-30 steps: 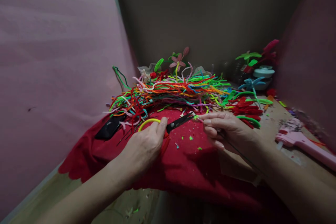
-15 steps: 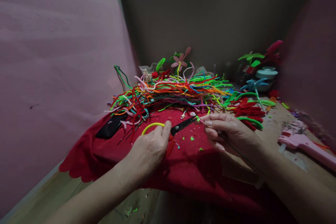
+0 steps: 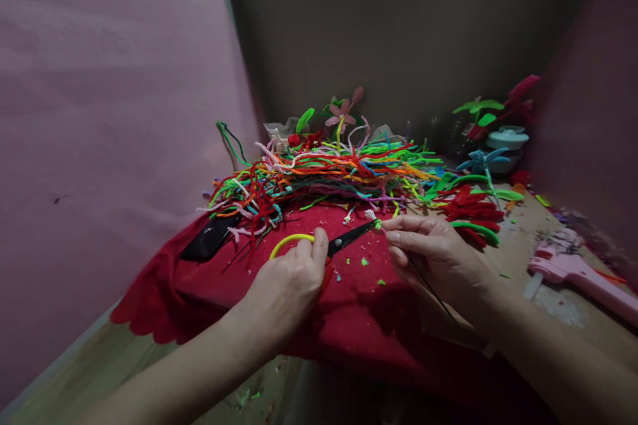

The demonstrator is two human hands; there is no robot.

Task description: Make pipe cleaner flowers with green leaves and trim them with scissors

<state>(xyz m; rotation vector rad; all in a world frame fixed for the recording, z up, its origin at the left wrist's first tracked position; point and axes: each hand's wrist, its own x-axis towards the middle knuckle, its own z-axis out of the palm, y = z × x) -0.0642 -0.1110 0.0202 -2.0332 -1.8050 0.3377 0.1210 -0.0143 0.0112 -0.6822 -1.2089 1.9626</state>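
My left hand (image 3: 294,272) is closed round the scissors (image 3: 343,241), which have a yellow finger loop, red on the other handle and black blades. The blades point up and right, and their tips are at a small fuzzy piece (image 3: 377,224) with green and pink on it. My right hand (image 3: 428,246) pinches that piece between thumb and fingers. A thin dark wire (image 3: 432,289) runs back from under the same fingers; how it joins the piece is hidden. Just above the blade tips shows a white tuft (image 3: 369,214); whether it is attached cannot be made out.
A heap of colourful pipe cleaners (image 3: 323,169) lies across the back of the red cloth (image 3: 349,319). A black phone (image 3: 212,238) is at left. To the right are red fuzzy petals (image 3: 471,209), a pink glue gun (image 3: 573,265) and a lidded jar (image 3: 507,139). Coloured scraps dot the cloth.
The scissors have shifted slightly right and their blades look closer together. My right hand has turned a little, and the wire now slants more steeply below it.
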